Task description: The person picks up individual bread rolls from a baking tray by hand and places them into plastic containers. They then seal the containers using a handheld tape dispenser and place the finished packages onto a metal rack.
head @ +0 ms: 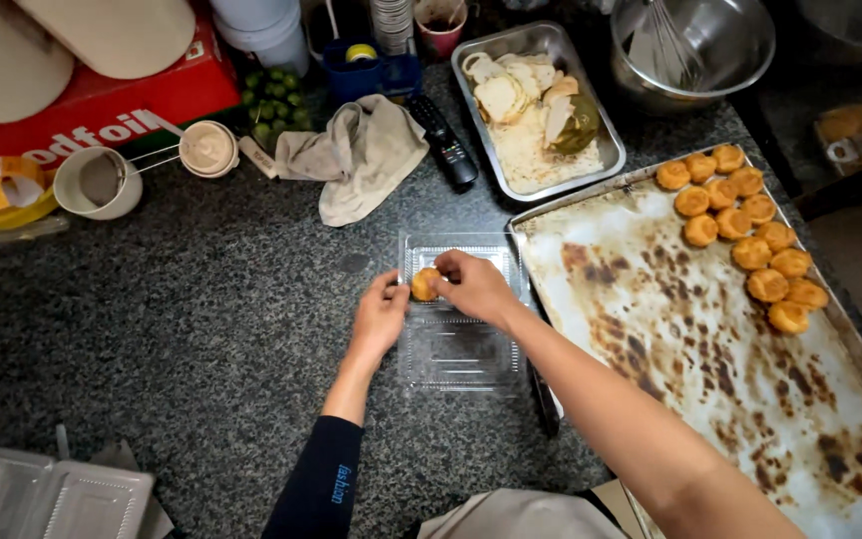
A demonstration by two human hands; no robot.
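A clear plastic clamshell box (456, 349) lies open on the dark speckled counter, right in front of me. My right hand (476, 286) holds a small golden pastry (424, 283) over the box's far-left corner. My left hand (381, 317) rests against the box's left edge, fingertips touching the same pastry. Several more golden pastries (750, 240) sit in rows along the far-right side of a large stained baking tray (690, 339), which lies just right of the box.
A beige cloth (361, 155) and black remote (443, 142) lie beyond the box. Behind them stands a steel pan of sliced bread (536, 105) and a mixing bowl with a whisk (690, 45). Two strainers (152, 165), limes and a red carton sit far left. More clear boxes (47, 494) lie near left.
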